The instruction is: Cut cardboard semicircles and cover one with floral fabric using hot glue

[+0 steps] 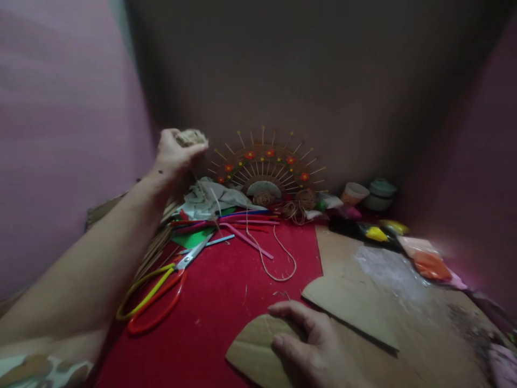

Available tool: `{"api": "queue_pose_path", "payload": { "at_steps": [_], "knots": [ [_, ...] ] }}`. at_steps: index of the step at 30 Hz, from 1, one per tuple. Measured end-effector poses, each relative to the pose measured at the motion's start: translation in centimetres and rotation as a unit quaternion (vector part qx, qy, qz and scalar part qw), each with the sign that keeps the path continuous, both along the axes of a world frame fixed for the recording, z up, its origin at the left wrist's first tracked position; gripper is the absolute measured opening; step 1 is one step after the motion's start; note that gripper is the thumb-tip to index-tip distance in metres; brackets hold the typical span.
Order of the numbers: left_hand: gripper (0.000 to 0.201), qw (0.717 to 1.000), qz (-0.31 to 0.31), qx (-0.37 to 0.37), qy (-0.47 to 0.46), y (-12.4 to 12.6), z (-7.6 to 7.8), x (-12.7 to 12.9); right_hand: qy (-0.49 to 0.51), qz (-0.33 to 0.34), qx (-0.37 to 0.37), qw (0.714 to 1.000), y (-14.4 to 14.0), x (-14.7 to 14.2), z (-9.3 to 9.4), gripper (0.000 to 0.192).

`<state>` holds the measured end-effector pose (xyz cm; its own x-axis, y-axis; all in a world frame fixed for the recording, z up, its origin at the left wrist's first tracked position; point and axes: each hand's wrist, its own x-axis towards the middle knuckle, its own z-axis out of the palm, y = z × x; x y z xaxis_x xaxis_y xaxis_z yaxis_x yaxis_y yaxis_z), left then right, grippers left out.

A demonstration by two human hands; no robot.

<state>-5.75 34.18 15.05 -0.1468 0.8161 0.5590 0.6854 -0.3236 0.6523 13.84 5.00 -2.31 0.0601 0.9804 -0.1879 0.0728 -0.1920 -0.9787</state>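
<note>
A pink wall (60,134) stands at nine o'clock, a red sheet (218,302) lies at seven, a dark wall (302,64) rises at twelve, and a brown tabletop (337,250) spreads at four. At ten, the left hand (177,151) is closed around beige string (190,138); at five, the half-curled right hand (310,338) touches cardboard (256,345) at six, its grip unclear.

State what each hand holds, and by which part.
Left hand: twine bundle, gripped around its lower part. Right hand: on the right side of the near cardboard; whether it grips it cannot be told.
</note>
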Motion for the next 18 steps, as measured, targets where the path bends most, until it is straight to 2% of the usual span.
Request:
{"api": "queue_pose_path", "payload": {
  "at_steps": [2, 5, 9, 11, 13, 14, 16, 18],
  "knots": [
    [0.044, 0.993, -0.094, 0.018, -0.071, -1.5, 1.2, 2.2, -0.011, -0.022, -0.004, 1.000, -0.1, -0.1, -0.2, 0.034],
    [0.035, 0.966, -0.226, 0.009, -0.125, -3.3, 2.9, 5.6, -0.029, -0.031, -0.009, 0.999, -0.3, -0.1, -0.3, 0.033],
    [0.034, 0.939, -0.304, -0.001, -0.160, -4.7, 5.4, 9.8, -0.041, -0.029, -0.013, 0.999, -0.3, 0.0, 0.0, 0.031],
    [0.036, 0.932, -0.329, -0.003, -0.155, -4.9, 6.0, 11.6, -0.042, -0.034, -0.021, 0.998, -0.4, 0.0, 0.2, 0.032],
    [0.031, 0.928, -0.351, -0.026, -0.121, -4.5, 5.3, 13.3, -0.037, -0.033, -0.024, 0.998, -0.4, 0.0, 0.3, 0.033],
    [0.028, 0.927, -0.358, -0.047, -0.097, -4.0, 4.5, 14.1, -0.034, -0.028, -0.023, 0.999, -0.4, 0.0, 0.3, 0.034],
    [0.034, 0.925, -0.362, -0.104, -0.044, -2.8, 1.9, 15.5, -0.031, -0.018, -0.015, 0.999, -0.4, 0.0, 0.3, 0.035],
    [0.034, 0.926, -0.346, -0.150, 0.008, -1.3, -1.4, 16.6, -0.042, -0.020, -0.011, 0.999, -0.4, 0.0, 0.4, 0.035]
  ]
}}
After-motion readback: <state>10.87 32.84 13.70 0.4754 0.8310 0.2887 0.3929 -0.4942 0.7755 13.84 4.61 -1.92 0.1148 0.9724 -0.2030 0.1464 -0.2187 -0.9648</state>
